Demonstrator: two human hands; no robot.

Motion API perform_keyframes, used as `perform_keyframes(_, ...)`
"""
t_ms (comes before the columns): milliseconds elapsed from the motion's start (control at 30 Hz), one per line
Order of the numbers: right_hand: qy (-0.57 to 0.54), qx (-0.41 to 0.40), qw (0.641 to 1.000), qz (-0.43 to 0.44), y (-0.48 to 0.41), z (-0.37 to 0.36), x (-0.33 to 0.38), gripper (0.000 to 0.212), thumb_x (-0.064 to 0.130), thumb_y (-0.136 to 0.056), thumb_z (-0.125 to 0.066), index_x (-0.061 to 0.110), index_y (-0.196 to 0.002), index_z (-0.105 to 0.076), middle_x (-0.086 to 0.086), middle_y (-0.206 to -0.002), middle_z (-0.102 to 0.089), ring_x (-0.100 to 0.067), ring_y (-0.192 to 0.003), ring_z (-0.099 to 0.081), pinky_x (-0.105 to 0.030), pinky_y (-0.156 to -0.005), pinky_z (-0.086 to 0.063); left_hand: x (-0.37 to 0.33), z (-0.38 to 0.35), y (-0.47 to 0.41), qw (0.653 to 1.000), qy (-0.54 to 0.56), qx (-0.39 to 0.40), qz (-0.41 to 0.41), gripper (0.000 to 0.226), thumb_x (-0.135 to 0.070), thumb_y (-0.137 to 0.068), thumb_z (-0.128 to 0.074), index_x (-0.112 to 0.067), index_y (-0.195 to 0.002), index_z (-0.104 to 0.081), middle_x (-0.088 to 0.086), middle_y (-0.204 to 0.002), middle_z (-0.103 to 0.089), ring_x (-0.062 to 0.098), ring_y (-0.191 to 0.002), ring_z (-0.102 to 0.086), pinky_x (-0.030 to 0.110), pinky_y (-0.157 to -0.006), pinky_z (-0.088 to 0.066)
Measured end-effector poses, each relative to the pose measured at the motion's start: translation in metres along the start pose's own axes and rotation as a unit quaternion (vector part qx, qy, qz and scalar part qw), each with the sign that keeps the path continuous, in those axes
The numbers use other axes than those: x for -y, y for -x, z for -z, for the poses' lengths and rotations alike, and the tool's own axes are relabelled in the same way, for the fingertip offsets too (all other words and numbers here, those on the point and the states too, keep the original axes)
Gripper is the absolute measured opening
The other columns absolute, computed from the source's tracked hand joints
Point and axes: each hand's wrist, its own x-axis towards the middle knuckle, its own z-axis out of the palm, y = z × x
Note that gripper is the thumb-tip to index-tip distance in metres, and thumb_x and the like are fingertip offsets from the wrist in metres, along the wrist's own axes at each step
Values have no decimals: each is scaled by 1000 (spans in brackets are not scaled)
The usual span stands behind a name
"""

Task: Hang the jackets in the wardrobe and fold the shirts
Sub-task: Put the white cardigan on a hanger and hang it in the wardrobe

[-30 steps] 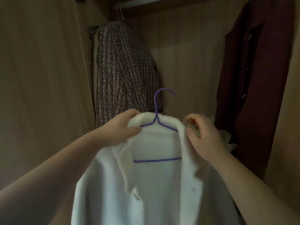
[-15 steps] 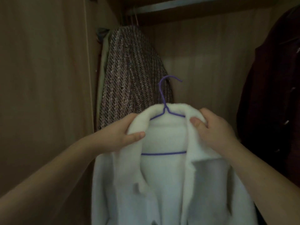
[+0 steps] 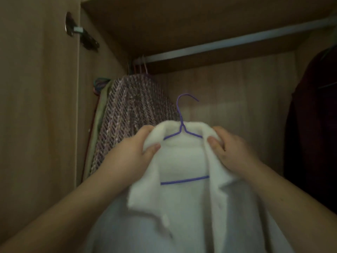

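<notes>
Nearest the camera, the white fleece jacket (image 3: 182, 216) hangs open-fronted, its body dropping out of view at the bottom edge. It sits on a thin purple wire hanger (image 3: 181, 123), whose lower bar shows across the open front. The left hand (image 3: 135, 154) grips the left side of the collar, fingers behind and thumb pressed on the front. The right hand (image 3: 231, 150) pinches the right side in the same way. Between the hands the hanger's hook stands up free, in open air well below the pale metal rail (image 3: 237, 42) and touching nothing.

Further in, a purple-and-cream woven jacket (image 3: 131, 110) already hangs at the left end of the rail, close against the brown wooden wardrobe side wall (image 3: 36, 106), with other hanger hooks crowded beside it. A dark maroon coat (image 3: 313, 125) hangs at the right end. The stretch of rail between them is bare.

By my reading, at least two garments are hung and this one is dressed on its hanger, only needing to be lifted and hooked onto that middle stretch. No shirts are in view, so the folding cannot be judged.
</notes>
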Motion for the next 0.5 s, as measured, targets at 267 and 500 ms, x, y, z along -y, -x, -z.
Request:
perform_keyframes(267, -100, -56, 993, 6, -98, -46, -8, 47, 54, -94, -34, 31, -133, -44, -10, -131, -59, -32, -118, -55, -43, -95, -46, -18, 29, -96, 982, -170, -78, 19, 24, -51, -94, -52, -40, -113, -45, 0, -101, -70, 32, -94, -65, 43, -72, -53)
perform_keyframes(500, -139, 0, 987, 83, -144, -106, 12, 67, 56, -96, -23, 28, -157, -17, 0, -166, -11, -16, -151, -9, -28, -120, -5, -6, 45, -159, 958, -251, -116, 73, 18, -48, -95, -51, -36, -107, -44, -1, -92, -68, 29, -84, -66, 45, -70, -55)
